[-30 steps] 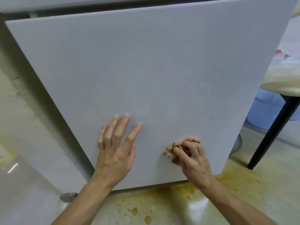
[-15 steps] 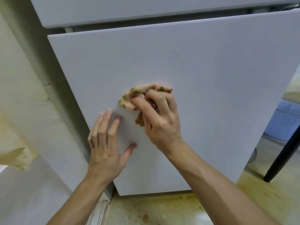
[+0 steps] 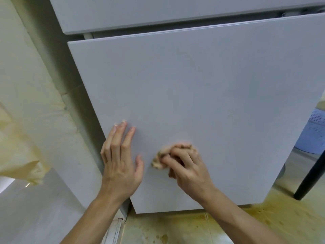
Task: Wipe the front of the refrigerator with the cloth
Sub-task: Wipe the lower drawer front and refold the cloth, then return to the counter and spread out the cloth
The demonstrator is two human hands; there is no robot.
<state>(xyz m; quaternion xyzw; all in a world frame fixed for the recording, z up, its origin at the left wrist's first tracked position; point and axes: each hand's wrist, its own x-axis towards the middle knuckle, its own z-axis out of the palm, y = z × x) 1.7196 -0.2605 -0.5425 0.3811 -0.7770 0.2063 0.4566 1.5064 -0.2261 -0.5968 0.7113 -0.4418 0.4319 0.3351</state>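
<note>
Refrigerator door [image 3: 202, 95]: our right hand [image 3: 186, 166] clutches the bunched cloth [image 3: 159, 162], our left hand [image 3: 121, 155] lies flat, fingers straight. Pressing unevenly could swing the door.

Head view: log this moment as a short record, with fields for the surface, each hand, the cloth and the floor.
surface: lower refrigerator door, pale grey, with the upper door above it
left hand: flat on the door near its left edge, fingers straight
right hand: fingers curled round the cloth, pressing it to the door
cloth: bunched, tan and mottled, low on the door
floor: yellow-brown stains below the door
right side: blue basket, black leg
</note>
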